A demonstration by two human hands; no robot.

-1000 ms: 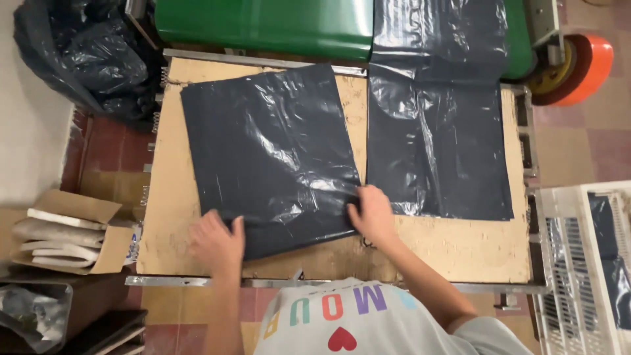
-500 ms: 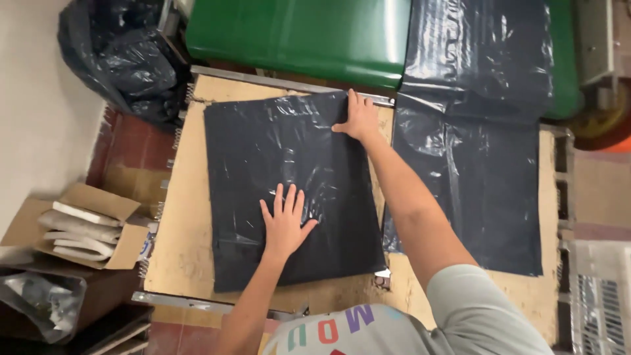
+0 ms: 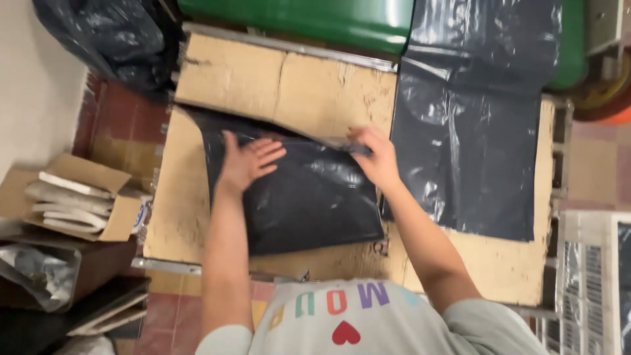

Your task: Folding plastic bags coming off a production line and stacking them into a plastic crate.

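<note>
- I see left hand (image 3: 246, 161) flat, fingers spread, pressing the folded black plastic bag (image 3: 302, 197) at frame centre on the cardboard-topped table (image 3: 230, 72).
- Right hand (image 3: 374, 154) pinches the bag's upper folded edge.
- Second flat black plastic sheet (image 3: 467, 144) right; green bin (image 3: 315, 16) top.

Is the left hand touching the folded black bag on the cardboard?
Touching. The head view shows the left hand lying flat, palm down, on the folded black bag.
</note>
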